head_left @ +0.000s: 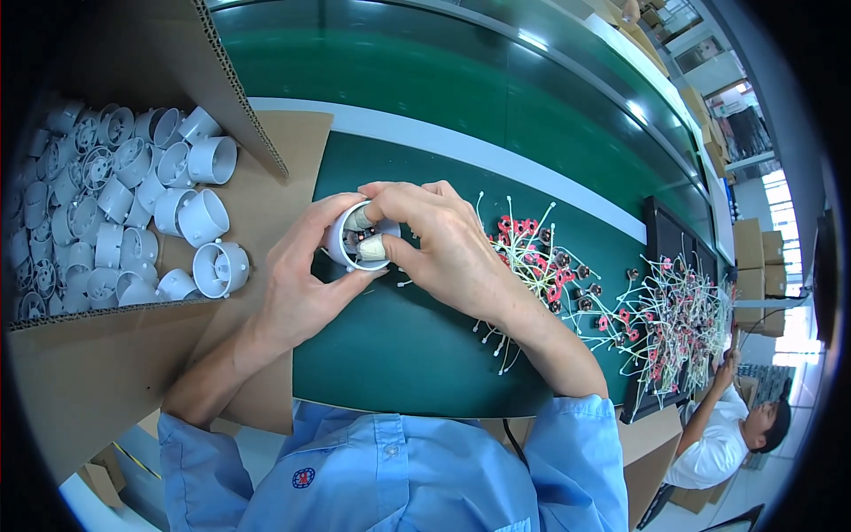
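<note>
A white round plastic housing (335,243) is held over the green work surface (355,346), its open end up. My left hand (297,270) wraps round its outer side, thumb along the near rim. From the right, my right hand (443,235) reaches into the opening, with thumb and forefinger closed together; pale covers sit on those fingertips. Between them, inside the housing, is a small dark part that the fingers mostly hide. Just right of my right hand lies a loose pile of small motors (560,259) with red pieces and pale wires.
At left, an open cardboard box (97,355) holds many similar white housings (213,160). On the right, a black tray (653,217) carries a heap of wired parts (678,328). A green conveyor belt (425,62) runs beyond the work surface. Another person (727,443) is at far right.
</note>
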{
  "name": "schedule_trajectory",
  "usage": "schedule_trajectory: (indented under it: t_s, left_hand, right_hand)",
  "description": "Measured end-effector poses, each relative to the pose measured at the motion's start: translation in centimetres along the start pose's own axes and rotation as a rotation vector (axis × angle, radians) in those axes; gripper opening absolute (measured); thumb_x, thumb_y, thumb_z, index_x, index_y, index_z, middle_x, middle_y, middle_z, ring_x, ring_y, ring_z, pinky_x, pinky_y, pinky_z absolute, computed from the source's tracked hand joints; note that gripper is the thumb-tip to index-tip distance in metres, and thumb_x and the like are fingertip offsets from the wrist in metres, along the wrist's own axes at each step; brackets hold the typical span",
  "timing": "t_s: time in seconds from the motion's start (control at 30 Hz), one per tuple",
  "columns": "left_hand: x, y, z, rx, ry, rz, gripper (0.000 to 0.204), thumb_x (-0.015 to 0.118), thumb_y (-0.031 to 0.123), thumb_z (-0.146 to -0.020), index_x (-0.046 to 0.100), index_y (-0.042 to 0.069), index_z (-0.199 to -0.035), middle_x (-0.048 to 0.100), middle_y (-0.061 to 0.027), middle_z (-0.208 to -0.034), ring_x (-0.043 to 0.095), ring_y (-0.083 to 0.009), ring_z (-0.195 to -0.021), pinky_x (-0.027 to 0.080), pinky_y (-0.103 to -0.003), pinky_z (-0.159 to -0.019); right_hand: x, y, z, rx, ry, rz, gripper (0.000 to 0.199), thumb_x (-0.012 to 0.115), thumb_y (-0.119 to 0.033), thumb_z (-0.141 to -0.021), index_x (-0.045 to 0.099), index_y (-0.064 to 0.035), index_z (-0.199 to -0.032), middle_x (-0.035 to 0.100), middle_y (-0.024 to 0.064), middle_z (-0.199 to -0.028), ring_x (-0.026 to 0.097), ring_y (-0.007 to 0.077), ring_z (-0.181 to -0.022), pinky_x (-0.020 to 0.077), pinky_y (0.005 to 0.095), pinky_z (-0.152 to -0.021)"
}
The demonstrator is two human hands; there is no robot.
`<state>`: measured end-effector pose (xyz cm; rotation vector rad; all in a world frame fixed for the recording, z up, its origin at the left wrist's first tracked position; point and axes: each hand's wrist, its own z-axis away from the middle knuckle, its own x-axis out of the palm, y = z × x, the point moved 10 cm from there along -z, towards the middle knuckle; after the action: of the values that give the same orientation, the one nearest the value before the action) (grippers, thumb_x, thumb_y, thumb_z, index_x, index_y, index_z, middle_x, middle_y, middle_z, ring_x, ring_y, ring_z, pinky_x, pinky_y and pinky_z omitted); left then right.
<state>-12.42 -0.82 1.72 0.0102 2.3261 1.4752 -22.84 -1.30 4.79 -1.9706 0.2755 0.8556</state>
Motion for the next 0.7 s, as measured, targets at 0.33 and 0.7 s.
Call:
schedule_trajectory:
  t_s: [0.33,0.7]
  left_hand:
    - [-0.6,1.5,-0.4,0.151,0.021,-0.186,0.06,0.076,0.001,-0.068,0.05,0.005,-0.122,0.054,-0.0126,-0.119,0.057,-0.027,-0.105,0.048,-0.033,-0.087]
    - [-4.8,4.1,3.1,0.078,-0.148,-1.447,0.05,0.067,0.016,-0.072,0.053,0.003,-0.118,0.049,-0.0179,-0.118,0.05,-0.0335,-0.108,0.039,-0.042,-0.096]
  right_hand:
    - [0.6,0.4,-0.2,0.05,0.025,-0.06,0.02,0.063,0.0,-0.075,0.058,-0.0042,-0.093,0.064,0.0105,-0.095,0.06,0.0283,-0.085,0.0408,0.0368,-0.082]
    - [-11.1,11.9,-4.0,0.309,0.29,0.283,0.021,0.059,-0.016,-0.084,0.061,-0.0011,-0.099,0.063,0.0084,-0.082,0.059,0.0162,-0.073,0.0445,0.0281,-0.064]
